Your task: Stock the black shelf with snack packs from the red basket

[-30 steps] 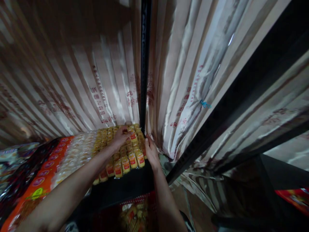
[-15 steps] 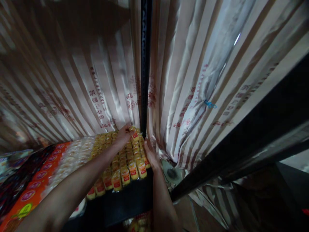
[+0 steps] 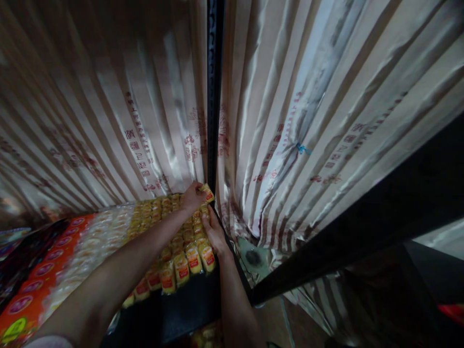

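My left hand (image 3: 193,196) reaches to the back right corner of the display and is closed on a small yellow snack packet (image 3: 208,193) with a red label. Its fingers pinch the packet just above the last row, near the black post. My right hand (image 3: 214,231) lies along the right edge of the rows, fingers stretched out, its thumb side against the packets. Several rows of matching yellow packets (image 3: 181,268) stand in lines on a black shelf (image 3: 188,302); my left forearm hides part of them.
Left of the yellow rows lie clear-wrapped pale packets (image 3: 92,249), then an orange printed strip (image 3: 45,270) and dark packages (image 3: 32,258). A black upright post (image 3: 213,96) rises at the corner. Printed pale curtains (image 3: 159,121) hang behind; a dark slanted beam (image 3: 348,215) crosses at right.
The held packet has tilted and shifted a little right, closer to the post. My right hand has moved up and left against the packets. The whole view has shifted slightly.
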The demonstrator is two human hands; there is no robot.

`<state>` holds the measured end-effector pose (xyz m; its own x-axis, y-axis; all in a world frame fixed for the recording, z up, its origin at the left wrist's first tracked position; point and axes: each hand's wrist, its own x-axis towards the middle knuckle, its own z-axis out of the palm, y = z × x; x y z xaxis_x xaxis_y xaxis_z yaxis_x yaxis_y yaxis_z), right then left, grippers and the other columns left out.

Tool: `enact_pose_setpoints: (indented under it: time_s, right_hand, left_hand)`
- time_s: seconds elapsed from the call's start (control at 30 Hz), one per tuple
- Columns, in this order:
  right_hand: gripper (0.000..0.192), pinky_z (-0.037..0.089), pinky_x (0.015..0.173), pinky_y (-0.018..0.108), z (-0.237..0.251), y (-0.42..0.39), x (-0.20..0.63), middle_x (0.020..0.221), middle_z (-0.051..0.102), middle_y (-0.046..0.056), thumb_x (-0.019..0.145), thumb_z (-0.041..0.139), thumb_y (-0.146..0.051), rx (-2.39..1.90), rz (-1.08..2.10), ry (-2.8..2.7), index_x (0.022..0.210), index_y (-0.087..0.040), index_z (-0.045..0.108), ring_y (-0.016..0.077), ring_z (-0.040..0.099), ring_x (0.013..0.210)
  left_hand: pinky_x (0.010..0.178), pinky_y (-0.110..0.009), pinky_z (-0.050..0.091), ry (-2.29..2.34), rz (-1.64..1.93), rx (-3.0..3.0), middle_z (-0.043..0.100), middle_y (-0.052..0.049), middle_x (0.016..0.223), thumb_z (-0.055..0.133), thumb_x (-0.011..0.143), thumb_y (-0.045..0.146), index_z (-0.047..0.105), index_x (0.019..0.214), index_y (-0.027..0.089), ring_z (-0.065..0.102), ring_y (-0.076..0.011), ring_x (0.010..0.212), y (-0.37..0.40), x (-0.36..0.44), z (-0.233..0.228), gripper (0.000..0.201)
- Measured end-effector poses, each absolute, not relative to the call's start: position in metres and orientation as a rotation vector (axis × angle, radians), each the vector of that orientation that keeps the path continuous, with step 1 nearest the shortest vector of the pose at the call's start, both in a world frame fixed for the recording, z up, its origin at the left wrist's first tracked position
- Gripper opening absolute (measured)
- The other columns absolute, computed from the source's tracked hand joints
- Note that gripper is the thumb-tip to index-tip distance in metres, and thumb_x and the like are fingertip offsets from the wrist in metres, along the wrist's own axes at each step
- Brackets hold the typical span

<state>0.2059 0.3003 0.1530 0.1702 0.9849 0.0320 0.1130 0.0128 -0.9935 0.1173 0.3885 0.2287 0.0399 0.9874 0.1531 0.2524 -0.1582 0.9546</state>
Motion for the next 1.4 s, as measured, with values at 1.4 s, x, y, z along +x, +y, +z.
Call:
enact_pose_setpoints:
  time_s: [1.4]
  right_hand:
    - [0.059,0.028,0.107,0.038,0.149,0.302,0.206,0.133,0.050,0.012,0.089,0.028,-0.054,-1.411,0.659,-1.196,0.130,-0.015,0.047,0.0202,0.042,0.126]
  left_hand:
    - [0.078,-0.030,0.051,1.650,-0.017,2.534,0.065,-0.016,0.102,0.050,0.077,0.011,0.067,0.098,0.009,0.063,-0.0238,0.096,0.402,0.157,0.220,0.026]
